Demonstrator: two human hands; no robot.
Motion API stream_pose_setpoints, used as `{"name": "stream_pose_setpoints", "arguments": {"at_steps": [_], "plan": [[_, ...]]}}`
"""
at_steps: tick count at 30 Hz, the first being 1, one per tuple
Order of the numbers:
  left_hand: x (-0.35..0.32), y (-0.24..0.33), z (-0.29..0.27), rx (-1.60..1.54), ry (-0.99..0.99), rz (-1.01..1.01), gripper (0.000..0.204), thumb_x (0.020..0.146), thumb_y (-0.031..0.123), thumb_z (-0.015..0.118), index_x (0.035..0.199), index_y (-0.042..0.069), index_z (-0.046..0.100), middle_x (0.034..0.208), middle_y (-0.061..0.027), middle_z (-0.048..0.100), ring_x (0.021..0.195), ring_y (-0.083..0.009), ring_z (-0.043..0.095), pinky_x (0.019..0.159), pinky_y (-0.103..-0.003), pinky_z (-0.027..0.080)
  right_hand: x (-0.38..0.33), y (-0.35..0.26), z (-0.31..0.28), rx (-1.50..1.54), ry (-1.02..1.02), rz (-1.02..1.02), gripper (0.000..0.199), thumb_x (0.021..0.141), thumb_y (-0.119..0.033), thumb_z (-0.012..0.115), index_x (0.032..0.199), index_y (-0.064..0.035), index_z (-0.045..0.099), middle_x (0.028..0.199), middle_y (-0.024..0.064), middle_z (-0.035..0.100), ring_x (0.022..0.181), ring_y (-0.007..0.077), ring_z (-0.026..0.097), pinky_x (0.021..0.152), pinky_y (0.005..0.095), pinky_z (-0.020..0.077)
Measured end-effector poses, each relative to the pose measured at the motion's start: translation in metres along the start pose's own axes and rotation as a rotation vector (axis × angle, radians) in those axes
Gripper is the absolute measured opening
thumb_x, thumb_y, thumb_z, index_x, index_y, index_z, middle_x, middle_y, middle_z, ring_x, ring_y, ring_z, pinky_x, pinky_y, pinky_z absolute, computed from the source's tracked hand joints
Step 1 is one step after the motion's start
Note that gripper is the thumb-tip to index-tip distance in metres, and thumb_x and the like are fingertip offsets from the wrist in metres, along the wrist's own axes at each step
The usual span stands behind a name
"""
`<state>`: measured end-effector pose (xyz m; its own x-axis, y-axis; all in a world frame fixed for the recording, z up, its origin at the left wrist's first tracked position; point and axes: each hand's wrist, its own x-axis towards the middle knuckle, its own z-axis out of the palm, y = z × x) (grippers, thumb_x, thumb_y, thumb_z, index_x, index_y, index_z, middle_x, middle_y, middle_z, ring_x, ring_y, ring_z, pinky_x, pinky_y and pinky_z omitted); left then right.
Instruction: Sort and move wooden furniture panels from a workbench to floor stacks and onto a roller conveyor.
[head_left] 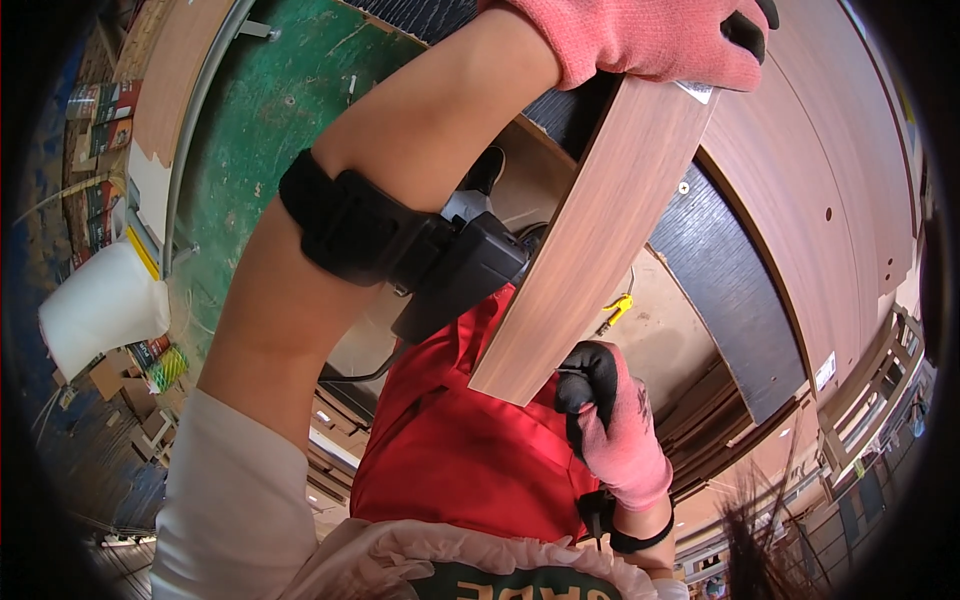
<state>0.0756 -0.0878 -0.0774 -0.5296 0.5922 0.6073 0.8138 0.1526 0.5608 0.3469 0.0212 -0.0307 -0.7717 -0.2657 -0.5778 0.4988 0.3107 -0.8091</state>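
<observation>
Workshop clutter is crowding the far left, with a scuffed green surface (255, 160) showing nearer in and big wood-grain panels (800, 150) curving along the right. Between them, someone in a red apron (440, 460) is holding a narrow wood-grain board (600, 230) on a slant, one end up by the panels and the other hanging just in front of the apron.

Left hand (665, 45) is clamping over the far end, pink glove wrapping the edge. Right hand (615, 425) is curling its fingers in beside the near end; can't tell from here if it's pinching something or touching the board.

What's bugging me: if that left grip is the only real hold, a slick glove could let the board twist, and the near end could swing into the apron. Also, the black device (460, 280) strapped to the left forearm is sitting close to the board's long edge, so a bent elbow might knock it.

Room-wise, the dark panel (715, 290) is running along the right and could get scraped by a corner. A yellow-handled tool (620, 308) is lying in the gap, asking to get bumped.
</observation>
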Motion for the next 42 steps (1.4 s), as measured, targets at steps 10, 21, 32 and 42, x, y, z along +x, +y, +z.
{"name": "stream_pose_setpoints", "arguments": {"at_steps": [10, 21, 32, 42], "plan": [[-0.004, 0.007, -0.006, 0.044, 0.017, 0.005, 0.023, 0.073, 0.023, 0.061, 0.080, 0.003, 0.067, 0.108, -0.0100, 0.061, 0.117, -0.0341, 0.047, 0.106, -0.056, 0.025, 0.002, 0.000, 0.000, -0.001, -0.004, 0.024, 0.029, 0.081, 0.010, 0.037, 0.105, 0.0008, 0.051, 0.066, 0.0070, 0.050, 0.057, 0.0133, 0.045, 0.056, 0.0270, 0.0409], [-0.003, 0.003, -0.003, 0.097, 0.042, 0.053, 0.022, 0.073, 0.024, 0.061, 0.080, 0.003, 0.067, 0.108, -0.0098, 0.062, 0.118, -0.0342, 0.047, 0.107, -0.056, 0.023, -0.002, -0.007, 0.002, -0.227, 0.026, 0.001, 0.034, 0.077, 0.009, 0.047, 0.109, -0.0024, 0.052, 0.072, 0.0155, 0.057, 0.062, 0.0330, 0.058, 0.059, 0.0342, 0.0474], [-0.003, 0.004, -0.004, 0.121, 0.016, 0.048, 0.022, 0.073, 0.024, 0.061, 0.079, 0.004, 0.067, 0.109, -0.0092, 0.062, 0.119, -0.0343, 0.047, 0.108, -0.056, 0.023, -0.003, -0.003, 0.000, -0.260, 0.005, 0.013, 0.042, 0.073, 0.006, 0.056, 0.112, -0.0069, 0.050, 0.087, 0.0166, 0.062, 0.072, 0.0390, 0.062, 0.060, 0.0413, 0.0493], [-0.003, 0.002, -0.003, 0.126, 0.029, 0.068, 0.021, 0.072, 0.024, 0.061, 0.079, 0.005, 0.068, 0.109, -0.0097, 0.062, 0.120, -0.0336, 0.046, 0.109, -0.056, 0.022, -0.002, -0.005, 0.000, -0.165, 0.016, 0.021, 0.035, 0.076, 0.009, 0.048, 0.109, -0.0032, 0.051, 0.071, 0.0131, 0.055, 0.062, 0.0323, 0.058, 0.057, 0.0346, 0.0468]]}}
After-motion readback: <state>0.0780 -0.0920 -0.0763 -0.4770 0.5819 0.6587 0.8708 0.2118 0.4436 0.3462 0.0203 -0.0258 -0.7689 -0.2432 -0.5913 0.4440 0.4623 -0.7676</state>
